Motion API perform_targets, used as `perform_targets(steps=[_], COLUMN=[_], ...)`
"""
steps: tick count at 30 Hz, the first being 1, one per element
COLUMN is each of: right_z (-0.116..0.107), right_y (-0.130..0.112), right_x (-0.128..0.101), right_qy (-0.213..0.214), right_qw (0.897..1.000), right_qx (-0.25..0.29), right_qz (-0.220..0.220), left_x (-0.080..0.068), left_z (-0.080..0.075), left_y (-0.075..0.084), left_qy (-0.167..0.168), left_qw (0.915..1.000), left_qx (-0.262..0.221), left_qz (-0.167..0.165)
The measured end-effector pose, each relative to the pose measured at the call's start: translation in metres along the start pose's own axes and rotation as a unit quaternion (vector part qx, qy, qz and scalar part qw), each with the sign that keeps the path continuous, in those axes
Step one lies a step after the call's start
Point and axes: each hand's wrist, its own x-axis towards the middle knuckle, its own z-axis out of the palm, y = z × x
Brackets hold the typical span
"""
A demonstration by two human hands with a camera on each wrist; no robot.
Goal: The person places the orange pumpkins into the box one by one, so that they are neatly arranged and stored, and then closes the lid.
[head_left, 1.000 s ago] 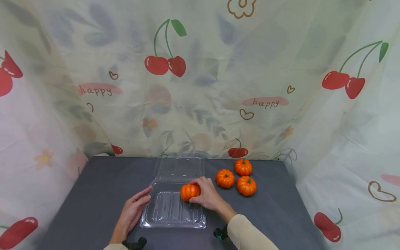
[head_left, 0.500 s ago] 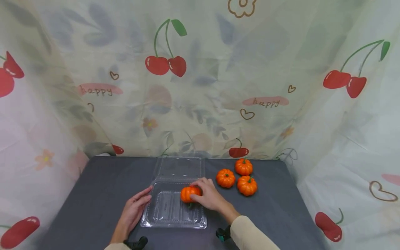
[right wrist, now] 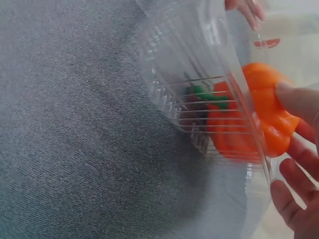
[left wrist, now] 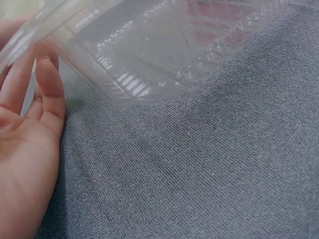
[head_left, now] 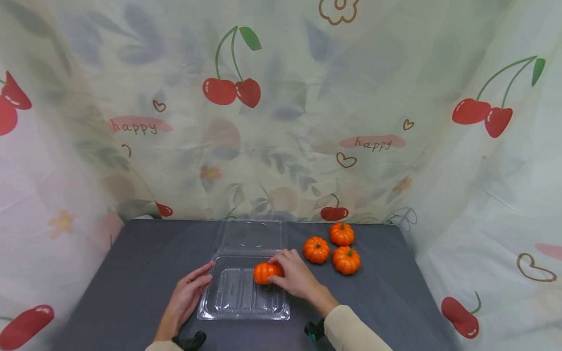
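A clear plastic clamshell container (head_left: 232, 294) stands on the table with its lid (head_left: 252, 236) laid back behind it. My right hand (head_left: 300, 279) reaches over its right side and holds a small orange pumpkin (head_left: 264, 273), thumb and fingers around it. In the right wrist view the same pumpkin (right wrist: 234, 130) shows through the ribbed wall, low inside the container, its green stem (right wrist: 212, 97) turned sideways. At the left edge my left hand (head_left: 186, 295) rests with its fingers extended along the rim. The left wrist view shows those fingers (left wrist: 49, 82) right beside the clear wall.
Three more orange pumpkins lie to the right of the container: a nearer left one (head_left: 316, 250), a back one (head_left: 342, 234) and a front one (head_left: 347, 260). A dark grey cloth (head_left: 140, 263) covers the table. A printed curtain (head_left: 281, 122) surrounds it on the back and sides.
The pumpkin in my right hand has tilted and sunk slightly in the container, with its stem now less visible. My right hand has shifted a little rightward. The left hand stays put.
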Motion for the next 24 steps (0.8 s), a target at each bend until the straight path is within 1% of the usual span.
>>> perform_targets(steps=[4,8,12,18,24], right_z=[0.0008,0.0003,0.0,-0.0011,-0.0012], right_y=[-0.0001,-0.0006,-0.0009,-0.0005,0.0003], right_x=[0.0003,0.0,-0.0002,-0.0006,-0.002], right_qy=[0.014,0.014,0.012,0.013,0.006], right_qw=[1.0,0.999,0.999,0.999,0.999], right_qx=[-0.016,-0.023,-0.027,-0.031,-0.028], right_qz=[-0.021,-0.032,-0.033,-0.028,-0.025], left_x=[0.0,0.0003,0.0012,0.0009,-0.0004], left_z=[0.001,0.0016,0.0009,-0.0011,-0.0012], left_y=[-0.0007,-0.0014,-0.0014,-0.0012,-0.0016], left_qy=[0.003,0.004,0.001,-0.008,-0.007], left_qw=[1.0,0.9999,0.9998,0.9999,1.0], left_qx=[0.005,0.016,0.019,0.005,0.0], left_qz=[0.003,0.004,0.002,0.005,0.007])
